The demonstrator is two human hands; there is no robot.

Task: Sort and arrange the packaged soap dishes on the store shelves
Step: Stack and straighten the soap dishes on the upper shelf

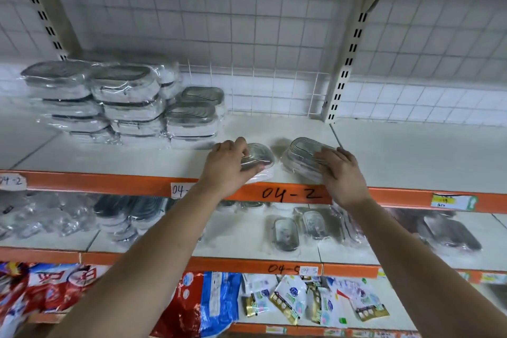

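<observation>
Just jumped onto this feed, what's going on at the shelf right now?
A person is arranging wrapped soap dishes on the upper shelf, marked 04-2. The left hand grips the first soap dish near the front edge. The right hand holds the second soap dish beside it, tilted; the two dishes are apart. The stacks of wrapped dishes stand at the back left of the same shelf, and loose dishes lie on the shelf below.

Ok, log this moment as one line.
left hand grips left soap dish | right hand grips right soap dish | both near shelf front edge | stacked dishes rear left
</observation>
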